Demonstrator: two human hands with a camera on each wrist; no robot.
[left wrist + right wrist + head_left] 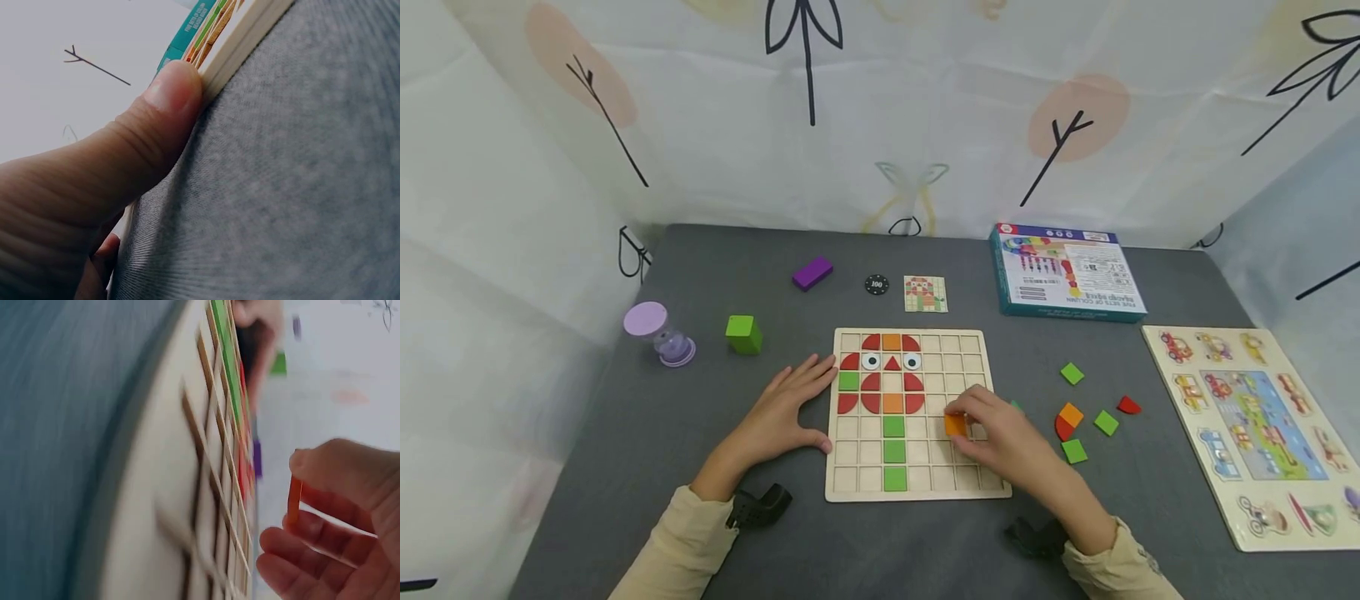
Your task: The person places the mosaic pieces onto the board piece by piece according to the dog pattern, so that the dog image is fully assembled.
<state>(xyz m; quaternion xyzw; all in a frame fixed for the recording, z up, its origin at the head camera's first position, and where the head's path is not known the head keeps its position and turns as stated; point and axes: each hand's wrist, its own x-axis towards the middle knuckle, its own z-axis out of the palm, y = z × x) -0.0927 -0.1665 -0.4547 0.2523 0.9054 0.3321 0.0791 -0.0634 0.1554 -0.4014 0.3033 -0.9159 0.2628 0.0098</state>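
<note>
A wooden grid board (pixel 857 492) lies flat on the grey table, with red, green and orange tiles and two eye pieces set in its cells. My left hand (pixel 782 412) rests along its left edge, fingers spread and thumb touching the side; the left wrist view has the thumb (pixel 169 100) against the edge. Over the board's right part, my right hand (pixel 1003 433) pinches an orange square tile (pixel 955 425) between thumb and fingers. In the right wrist view that orange tile (pixel 294 500) appears edge-on, held apart from the board.
Loose green tiles (pixel 1106 422), red pieces (pixel 1128 405) and an orange tile (pixel 1071 414) lie right of the board. Farther right is a picture puzzle (pixel 1187 433). Behind stand a box (pixel 1075 275), pattern card (pixel 925 294), black chip (pixel 876 285), purple block (pixel 812 273), green block (pixel 744 335) and hourglass (pixel 670 337).
</note>
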